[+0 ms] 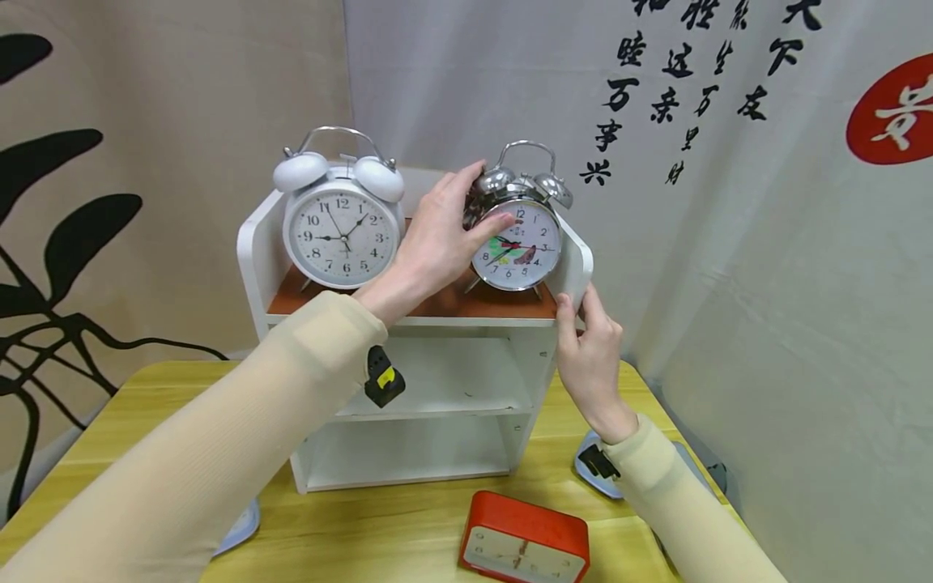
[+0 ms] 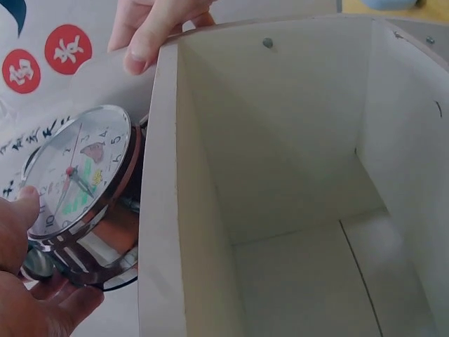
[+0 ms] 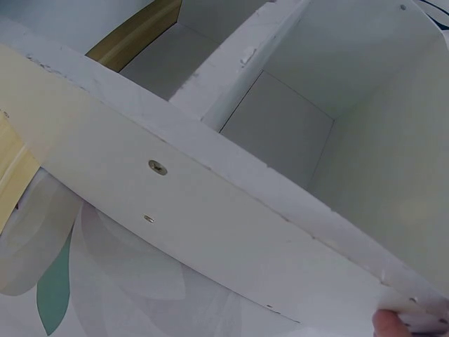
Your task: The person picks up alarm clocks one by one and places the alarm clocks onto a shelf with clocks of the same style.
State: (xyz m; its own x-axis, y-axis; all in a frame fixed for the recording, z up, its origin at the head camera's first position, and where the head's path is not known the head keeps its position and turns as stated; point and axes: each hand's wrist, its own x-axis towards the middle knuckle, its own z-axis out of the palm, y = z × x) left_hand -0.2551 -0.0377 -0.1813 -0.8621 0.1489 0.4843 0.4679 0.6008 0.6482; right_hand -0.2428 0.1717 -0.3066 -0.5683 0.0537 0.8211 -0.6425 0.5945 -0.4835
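Note:
My left hand point(image 1: 445, 231) grips a silver twin-bell alarm clock point(image 1: 519, 247) on the brown top of a small white shelf point(image 1: 528, 405). The thumb lies over the clock's dial and the fingers reach round its left side. In the left wrist view the clock's dial point(image 2: 84, 165) appears turned sideways, fingers round its metal case. My right hand point(image 1: 592, 356) pinches the front corner of the shelf's right side panel, just below that clock. Only a fingertip point(image 3: 389, 324) of it shows in the right wrist view. A larger white twin-bell clock point(image 1: 342, 231) stands left of my left hand.
A red rectangular clock point(image 1: 528, 534) lies on the wooden table point(image 1: 350, 534) before the shelf. Pale blue objects sit by my right forearm point(image 1: 598, 465) and under my left sleeve point(image 1: 291, 405). A curtain with black characters hangs behind.

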